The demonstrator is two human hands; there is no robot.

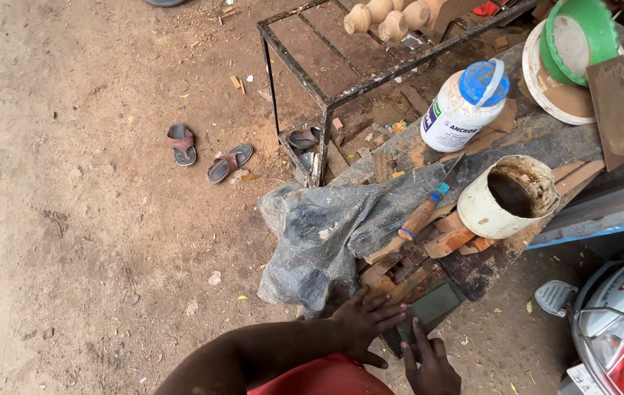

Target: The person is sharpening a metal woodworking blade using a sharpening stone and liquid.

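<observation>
Two worn sandals (209,152) lie on the dusty dirt floor (70,219), left of a rusty metal frame (305,80). A crumpled grey sheet (319,234) drapes the cluttered surface (546,139). The left hand (363,322) lies flat, fingers spread, gripping nothing, beside a flat dark stone (429,306) on wood scraps; the right hand (429,366) touches its near edge, fingers open. Steady, even pressure would suit it. Beyond sit a wooden-handled chisel (425,208), a stained white tub (509,196) and a glue bottle (465,106).

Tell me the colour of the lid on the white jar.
Blue, on the white jar; the head view shows it.
</observation>
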